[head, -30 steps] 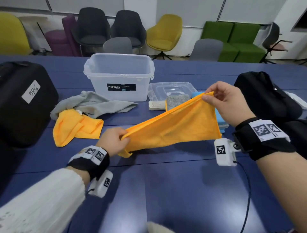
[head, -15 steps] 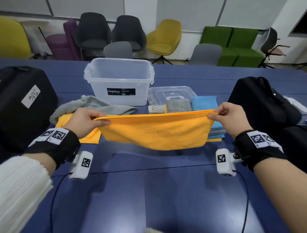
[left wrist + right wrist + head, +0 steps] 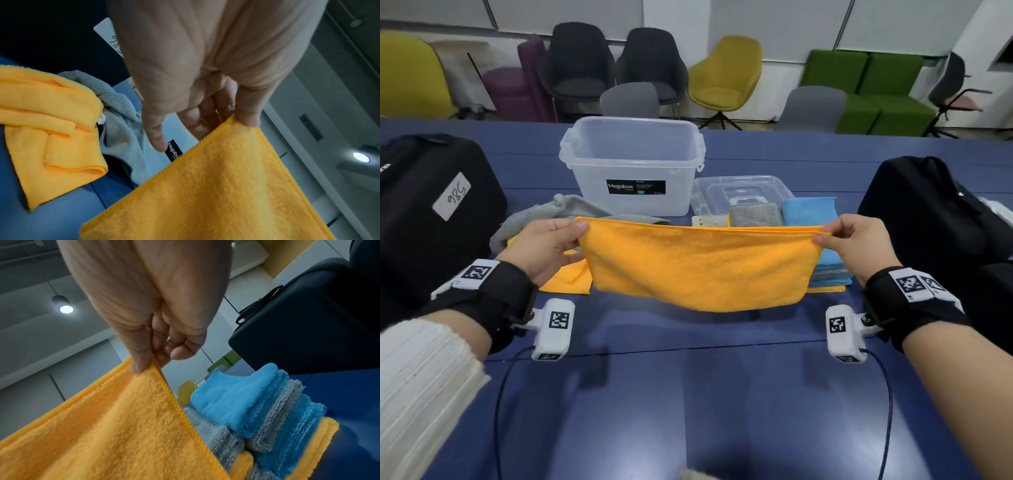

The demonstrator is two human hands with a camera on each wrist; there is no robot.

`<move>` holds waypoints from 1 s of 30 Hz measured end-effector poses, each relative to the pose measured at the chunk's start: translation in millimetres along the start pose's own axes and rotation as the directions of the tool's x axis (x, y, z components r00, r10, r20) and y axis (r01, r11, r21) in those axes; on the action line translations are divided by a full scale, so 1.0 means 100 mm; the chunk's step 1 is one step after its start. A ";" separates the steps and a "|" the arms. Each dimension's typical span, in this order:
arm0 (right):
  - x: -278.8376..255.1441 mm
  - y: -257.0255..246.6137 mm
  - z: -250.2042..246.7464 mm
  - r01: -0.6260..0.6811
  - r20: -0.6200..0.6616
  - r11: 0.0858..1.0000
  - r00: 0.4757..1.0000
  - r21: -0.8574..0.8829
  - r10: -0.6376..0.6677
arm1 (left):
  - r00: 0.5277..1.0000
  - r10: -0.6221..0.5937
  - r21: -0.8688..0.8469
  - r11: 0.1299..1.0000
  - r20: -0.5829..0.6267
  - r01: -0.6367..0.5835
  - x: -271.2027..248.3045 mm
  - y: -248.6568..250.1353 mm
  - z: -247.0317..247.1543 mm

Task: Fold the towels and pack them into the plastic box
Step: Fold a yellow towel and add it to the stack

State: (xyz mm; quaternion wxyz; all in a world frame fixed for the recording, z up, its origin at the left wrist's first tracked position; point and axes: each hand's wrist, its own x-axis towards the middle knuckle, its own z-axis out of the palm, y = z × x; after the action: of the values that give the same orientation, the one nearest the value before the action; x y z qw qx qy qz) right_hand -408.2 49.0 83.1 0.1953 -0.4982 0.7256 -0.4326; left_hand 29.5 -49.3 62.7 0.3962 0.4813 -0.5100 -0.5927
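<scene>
On my far left a black case (image 3: 431, 212) with a white handwritten label sits on the blue table (image 3: 705, 394). Just right of it lie a crumpled grey towel (image 3: 558, 212) and, partly under it, a loosely bunched second orange towel (image 3: 51, 138). Behind those stands the clear plastic box (image 3: 633, 164), open at the top, with a black Megabox label on its front. Its lid (image 3: 739, 192) lies flat to the right, and in front of the lid is a stack of folded towels (image 3: 257, 410), blue and grey with an orange one at the bottom. A second black bag (image 3: 928, 212) fills the far right. Chairs line the wall behind the table.

The orange towel (image 3: 698, 267) I am working hangs in the air between my hands, doubled over and stretched level, in front of the box and screening part of the grey towel and the folded stack. Its lower edge hangs just above the table.

My left hand (image 3: 544, 246) pinches the towel's left top corner between thumb and forefinger; the wrist view shows the remaining fingers (image 3: 154, 134) loosely extended and touching nothing. My right hand (image 3: 859, 243) pinches the right top corner the same way, its other fingers curled in toward the palm.
</scene>
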 end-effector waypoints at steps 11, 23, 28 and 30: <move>0.02 0.05 0.22 -0.098 -0.125 0.976 0.989 -0.196 0.075 | 0.963 0.196 0.348 0.929 -0.183 -0.123 0.05 -0.17 0.11; -0.03 0.07 0.24 -0.115 -0.139 0.960 0.987 -0.255 0.081 | 0.949 0.111 0.296 0.955 -0.295 -0.019 0.08 -0.20 0.03; -0.02 0.04 0.22 -0.102 -0.135 0.971 0.988 -0.217 0.073 | 0.974 0.065 0.136 0.990 -0.217 -0.036 0.05 -0.20 -0.03; -0.01 0.03 0.20 -0.096 -0.137 0.972 0.988 -0.215 0.068 | 0.980 0.059 0.112 0.993 -0.192 -0.038 0.04 -0.20 -0.04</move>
State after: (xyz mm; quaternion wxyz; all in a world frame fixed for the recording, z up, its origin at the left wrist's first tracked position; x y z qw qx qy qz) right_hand -394.6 41.5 69.6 0.1092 -0.4574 0.8003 -0.3721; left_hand 32.8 -51.1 42.4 0.4320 0.5451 -0.5116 -0.5044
